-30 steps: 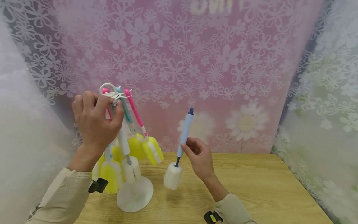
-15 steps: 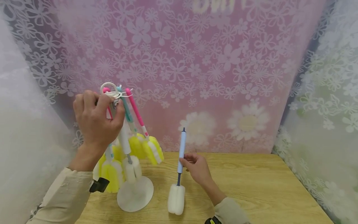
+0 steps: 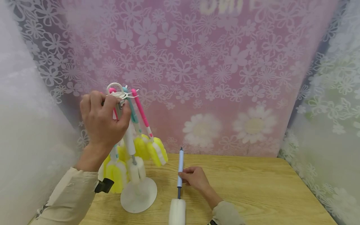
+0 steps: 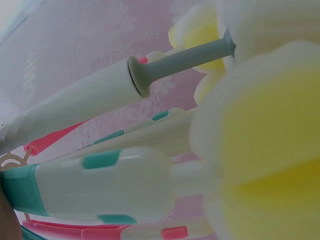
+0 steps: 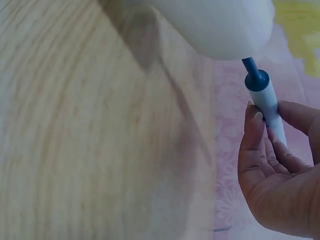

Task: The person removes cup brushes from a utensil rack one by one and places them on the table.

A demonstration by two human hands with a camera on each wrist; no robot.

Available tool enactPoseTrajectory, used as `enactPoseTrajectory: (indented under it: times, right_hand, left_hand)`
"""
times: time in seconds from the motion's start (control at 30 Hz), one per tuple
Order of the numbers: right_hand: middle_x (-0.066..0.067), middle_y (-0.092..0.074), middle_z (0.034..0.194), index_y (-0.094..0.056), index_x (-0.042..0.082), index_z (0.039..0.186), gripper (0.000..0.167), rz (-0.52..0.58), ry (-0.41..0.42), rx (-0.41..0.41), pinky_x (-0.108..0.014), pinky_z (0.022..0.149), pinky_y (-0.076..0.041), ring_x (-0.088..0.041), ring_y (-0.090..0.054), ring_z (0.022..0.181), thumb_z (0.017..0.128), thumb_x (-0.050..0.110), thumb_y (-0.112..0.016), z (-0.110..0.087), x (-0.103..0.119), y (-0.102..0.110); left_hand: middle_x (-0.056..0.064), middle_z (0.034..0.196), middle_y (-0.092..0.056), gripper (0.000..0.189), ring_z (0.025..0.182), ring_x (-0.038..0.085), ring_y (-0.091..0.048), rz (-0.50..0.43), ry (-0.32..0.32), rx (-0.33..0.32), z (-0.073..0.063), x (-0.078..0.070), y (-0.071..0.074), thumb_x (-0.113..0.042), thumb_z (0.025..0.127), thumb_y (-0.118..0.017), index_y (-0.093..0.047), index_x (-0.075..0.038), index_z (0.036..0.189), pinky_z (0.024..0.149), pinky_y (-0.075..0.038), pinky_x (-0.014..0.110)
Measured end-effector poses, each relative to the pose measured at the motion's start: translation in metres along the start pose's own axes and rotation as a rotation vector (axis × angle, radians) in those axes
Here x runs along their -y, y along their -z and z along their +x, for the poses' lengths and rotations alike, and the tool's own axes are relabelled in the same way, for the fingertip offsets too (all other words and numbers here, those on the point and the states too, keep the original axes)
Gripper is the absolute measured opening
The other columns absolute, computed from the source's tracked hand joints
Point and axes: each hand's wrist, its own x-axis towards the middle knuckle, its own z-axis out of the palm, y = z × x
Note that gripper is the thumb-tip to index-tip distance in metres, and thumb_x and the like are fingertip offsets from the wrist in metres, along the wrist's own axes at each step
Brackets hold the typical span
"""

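Note:
Toward the left stands a white brush stand with a round base (image 3: 146, 200) and thin hooks at the top. Several yellow-and-white sponge brushes (image 3: 157, 152) hang from it, on pink or teal handles. My left hand (image 3: 105, 122) is up at the hooks, its thumb and forefinger pinching the top end of a white-handled bottle brush (image 3: 130, 143); the fingers partly hide the hook there. My right hand (image 3: 197, 180) pinches a blue-handled bottle brush (image 3: 180, 161) between thumb and fingers. Its white sponge head (image 5: 225, 25) points toward me, low over the table.
A wood-grain table (image 3: 253, 190) lies beneath both hands. Behind it hangs a pink flowered backdrop (image 3: 213, 78), with pale flowered sheets (image 3: 334, 125) on the sides. The stand's hanging brushes crowd close around its post.
My right hand has lowered the blue-handled brush and drawn it toward me, swinging its sponge head nearer. The left hand keeps its pinch at the stand's top. The head view has shifted slightly.

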Motion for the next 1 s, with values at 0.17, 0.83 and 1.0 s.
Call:
enactPoseTrajectory:
  times: [0.17,0.83,1.0]
  right_hand:
    - [-0.009,-0.069,0.08,-0.069,-0.007,0.097,0.024,0.009,-0.034,0.039,-0.032,0.06,-0.055,-0.017,-0.067,0.069,0.086,0.015,-0.07,0.002,-0.007,-0.009]
    - [-0.01,-0.068,0.072,-0.067,-0.009,0.092,0.021,-0.017,-0.074,0.12,-0.027,0.056,-0.054,-0.016,-0.067,0.063,0.086,0.011,-0.069,0.003,-0.024,-0.025]
    - [-0.009,-0.068,0.07,-0.067,-0.008,0.09,0.019,-0.051,-0.045,0.111,-0.028,0.055,-0.055,-0.016,-0.066,0.061,0.086,0.011,-0.069,0.002,-0.025,-0.027]
  left_hand:
    - [0.02,0.083,-0.043,0.033,0.08,0.04,-0.037,0.003,0.0,-0.003,-0.001,0.001,0.0,-0.033,0.086,-0.05,-0.058,-0.001,0.085,0.078,-0.028,0.054]
    - [0.02,0.083,-0.043,0.031,0.079,0.039,-0.037,0.002,-0.014,0.002,0.0,0.001,-0.001,-0.032,0.087,-0.05,-0.057,-0.001,0.085,0.078,-0.029,0.054]
    - [0.02,0.083,-0.043,0.032,0.08,0.039,-0.038,0.005,-0.01,0.009,-0.001,0.001,0.0,-0.033,0.087,-0.05,-0.058,-0.002,0.085,0.078,-0.029,0.054]
